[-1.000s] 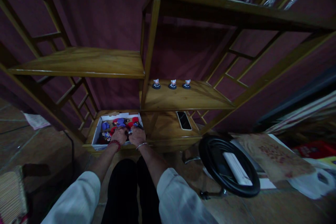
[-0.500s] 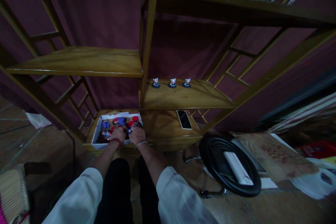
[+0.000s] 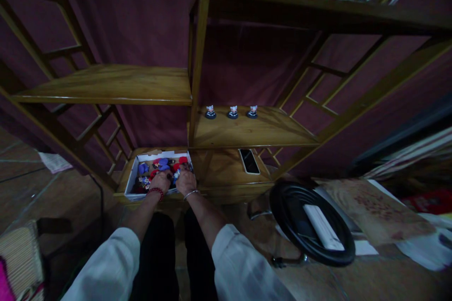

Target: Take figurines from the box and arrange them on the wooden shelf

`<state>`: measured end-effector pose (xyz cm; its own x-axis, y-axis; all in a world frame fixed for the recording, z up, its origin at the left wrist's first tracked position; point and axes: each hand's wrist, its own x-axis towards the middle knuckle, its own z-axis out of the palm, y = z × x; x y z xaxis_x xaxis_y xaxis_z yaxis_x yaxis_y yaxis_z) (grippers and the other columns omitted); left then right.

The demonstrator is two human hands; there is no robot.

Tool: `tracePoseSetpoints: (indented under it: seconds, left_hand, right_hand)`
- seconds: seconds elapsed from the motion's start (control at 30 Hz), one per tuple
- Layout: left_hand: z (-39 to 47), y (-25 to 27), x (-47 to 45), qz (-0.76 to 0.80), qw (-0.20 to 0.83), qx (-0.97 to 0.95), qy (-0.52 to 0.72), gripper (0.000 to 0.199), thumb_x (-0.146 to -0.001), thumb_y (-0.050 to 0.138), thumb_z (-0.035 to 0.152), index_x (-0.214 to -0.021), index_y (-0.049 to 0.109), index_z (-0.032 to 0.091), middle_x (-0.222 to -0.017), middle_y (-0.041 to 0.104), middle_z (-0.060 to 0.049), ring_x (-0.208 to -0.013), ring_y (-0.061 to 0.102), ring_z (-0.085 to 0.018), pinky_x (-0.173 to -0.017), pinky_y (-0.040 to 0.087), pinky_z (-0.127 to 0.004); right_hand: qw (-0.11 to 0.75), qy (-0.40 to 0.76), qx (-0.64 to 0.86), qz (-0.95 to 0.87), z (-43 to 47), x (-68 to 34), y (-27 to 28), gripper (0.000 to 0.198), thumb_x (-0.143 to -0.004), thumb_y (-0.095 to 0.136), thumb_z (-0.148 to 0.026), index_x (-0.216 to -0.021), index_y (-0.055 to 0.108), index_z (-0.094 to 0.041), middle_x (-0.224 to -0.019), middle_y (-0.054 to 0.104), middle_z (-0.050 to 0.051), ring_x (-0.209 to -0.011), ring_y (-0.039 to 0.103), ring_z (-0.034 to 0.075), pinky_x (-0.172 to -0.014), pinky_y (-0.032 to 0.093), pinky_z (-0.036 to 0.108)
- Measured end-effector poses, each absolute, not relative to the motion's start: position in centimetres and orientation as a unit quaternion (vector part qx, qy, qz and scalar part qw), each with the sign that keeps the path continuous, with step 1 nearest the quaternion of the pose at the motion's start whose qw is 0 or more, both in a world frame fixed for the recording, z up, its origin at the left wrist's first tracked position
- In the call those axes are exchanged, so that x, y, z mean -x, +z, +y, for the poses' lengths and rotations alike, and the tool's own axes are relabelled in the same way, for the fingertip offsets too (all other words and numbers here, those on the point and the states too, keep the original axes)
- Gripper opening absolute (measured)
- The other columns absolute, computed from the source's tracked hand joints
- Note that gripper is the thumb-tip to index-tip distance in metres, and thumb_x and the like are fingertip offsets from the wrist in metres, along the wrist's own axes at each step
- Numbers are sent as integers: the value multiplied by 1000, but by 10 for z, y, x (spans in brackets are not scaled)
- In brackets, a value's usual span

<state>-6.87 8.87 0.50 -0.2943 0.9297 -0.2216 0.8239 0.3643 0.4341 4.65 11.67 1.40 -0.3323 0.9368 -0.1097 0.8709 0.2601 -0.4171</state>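
Note:
On the low shelf stands an open white cardboard box [image 3: 132, 176] holding several small red, blue and white figurines [image 3: 144, 181]. Both of my hands reach over its near side. My left hand [image 3: 160, 182], with a red bead bracelet at the wrist, has its fingers curled down among the pieces; what they hold is hidden. Beside it, my right hand [image 3: 186, 182], wearing a silver bangle, is closed on a small blue-and-white figurine [image 3: 176, 176], mostly covered by the fingers. Above and to the right, three little figurines [image 3: 233, 112] on dark round bases stand in a row on the middle shelf.
A phone [image 3: 249, 162] lies on the low shelf, right of the box. Shelf posts [image 3: 198, 70] and boards [image 3: 106, 82] frame the space. A black round stool [image 3: 312, 223] bearing a white packet [image 3: 323, 227] stands at right, near a printed cardboard sheet [image 3: 374, 209].
The whole view has shifted very slightly. My hands stay over the box, with only small finger movements among the figurines.

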Motion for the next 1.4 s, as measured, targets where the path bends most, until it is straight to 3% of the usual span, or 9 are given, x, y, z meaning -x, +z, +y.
tracePoseSetpoints:
  seconds: [0.13, 0.4, 0.67, 1.0, 1.4]
  left_hand:
    - [92, 1, 70, 784, 226, -565, 120, 27, -75, 47, 17, -97, 61, 22, -93, 66, -8, -89, 61, -19, -75, 43, -25]
    - [92, 2, 70, 787, 221, -564, 117, 26, -75, 47, 21, -97, 61, 21, -93, 66, -8, -90, 60, -20, -75, 43, -27]
    - [91, -1, 72, 795, 214, -551, 135, 20, -76, 48, 22, -90, 62, 23, -88, 66, -4, -87, 61, -17, -73, 44, -24]
    - [90, 4, 71, 795, 201, -549, 163, 22, -76, 44, 17, -90, 61, 22, -91, 67, -5, -87, 61, -19, -73, 44, -26]
    - [91, -5, 74, 812, 190, -524, 173, 20, -79, 45, 23, -93, 58, 22, -91, 66, -5, -90, 60, -19, -77, 43, -27]
  right_hand:
    - [94, 212, 584, -778, 117, -46, 14, 39, -75, 46, -10, -114, 46, -14, -106, 61, 13, -92, 60, 19, -77, 44, 26]
    - [103, 219, 598, -764, 115, -47, 18, 38, -80, 41, -12, -117, 42, -15, -105, 62, 12, -88, 62, 19, -72, 44, 27]
    - [68, 208, 563, -797, 114, -46, 17, 22, -81, 42, -21, -100, 54, -18, -89, 68, 8, -85, 63, 20, -71, 44, 27]
    - [35, 195, 548, -813, 117, -46, 13, 28, -79, 42, -21, -100, 58, -28, -94, 68, 3, -89, 62, 17, -72, 44, 26]
    - [21, 209, 538, -816, 115, -46, 20, 27, -80, 45, -35, -104, 57, -30, -104, 64, 1, -95, 59, 16, -78, 43, 27]
